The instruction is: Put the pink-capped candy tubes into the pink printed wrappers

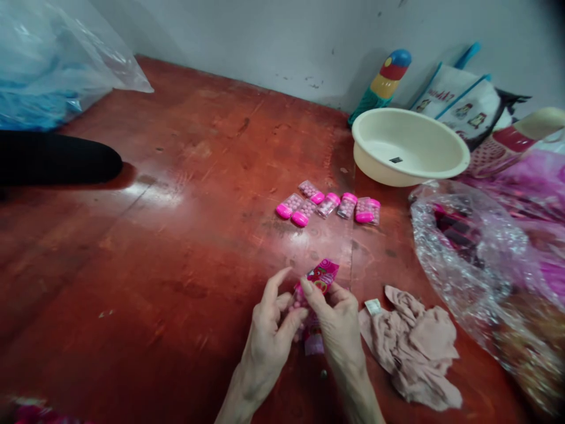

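Observation:
Between my two hands is a small clear container of pink candy balls (pixel 298 301), partly hidden by fingers. My left hand (pixel 267 344) pinches it between thumb and fingers, the index finger raised. My right hand (pixel 339 321) grips a shiny pink printed wrapper (pixel 324 274) against the container, thumb on its front. Below the hands a second pink-purple printed wrapper (pixel 313 341) shows, half covered by my right hand. Beyond them lie several candy containers (pixel 329 205) with bright pink caps, in a loose row on the red tabletop (pixel 198 253).
A cream basin (pixel 408 176) stands at the back right, a dark scrap inside. A crumpled pinkish cloth (pixel 417 347) lies right of my hands. Clear plastic bags (pixel 477 259) fill the right side. At left are a black rounded object (pixel 57 158) and a bulky plastic bag (pixel 57 59).

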Motion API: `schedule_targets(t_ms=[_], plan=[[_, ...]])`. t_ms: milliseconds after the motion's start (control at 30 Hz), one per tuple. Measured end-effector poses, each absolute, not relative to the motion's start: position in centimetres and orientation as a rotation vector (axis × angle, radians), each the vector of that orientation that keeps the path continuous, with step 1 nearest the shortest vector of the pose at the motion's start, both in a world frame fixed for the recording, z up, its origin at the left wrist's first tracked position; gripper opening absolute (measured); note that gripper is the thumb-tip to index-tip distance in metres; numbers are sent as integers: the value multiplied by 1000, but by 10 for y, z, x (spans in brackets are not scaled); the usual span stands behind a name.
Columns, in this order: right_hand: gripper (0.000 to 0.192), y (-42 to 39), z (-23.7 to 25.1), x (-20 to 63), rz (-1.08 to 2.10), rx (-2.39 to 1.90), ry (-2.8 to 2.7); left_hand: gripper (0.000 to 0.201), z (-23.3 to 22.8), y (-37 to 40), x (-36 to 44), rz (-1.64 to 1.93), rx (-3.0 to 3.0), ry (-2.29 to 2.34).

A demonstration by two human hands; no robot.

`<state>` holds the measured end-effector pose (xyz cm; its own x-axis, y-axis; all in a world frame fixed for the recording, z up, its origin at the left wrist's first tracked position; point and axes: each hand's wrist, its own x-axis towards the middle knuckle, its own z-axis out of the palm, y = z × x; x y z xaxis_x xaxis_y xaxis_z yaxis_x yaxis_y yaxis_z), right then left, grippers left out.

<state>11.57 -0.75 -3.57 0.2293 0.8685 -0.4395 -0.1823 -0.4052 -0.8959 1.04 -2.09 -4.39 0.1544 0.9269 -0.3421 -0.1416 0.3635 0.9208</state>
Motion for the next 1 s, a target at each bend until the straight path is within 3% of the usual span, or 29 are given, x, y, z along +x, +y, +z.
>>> schedule_targets(t_ms=[200,400,600,800,1000], plan=[[29,-12,-35,117,1192,-1706,-755,43,-40,-20,15,911,816,1119],[28,-4,-23,126,1448,-1559,-589,47,-39,-20,14,840,981,1093],[29,-5,-29,114,1079,-1879,-725,44,-45,-23,18,857,992,1140],[32,-17,-35,113,1463,-1531,-480,49,-40,-18,16,867,779,1017],[32,-18,-31,113,1499,-1467,-402,51,-39,-20,17,891,712,950]])
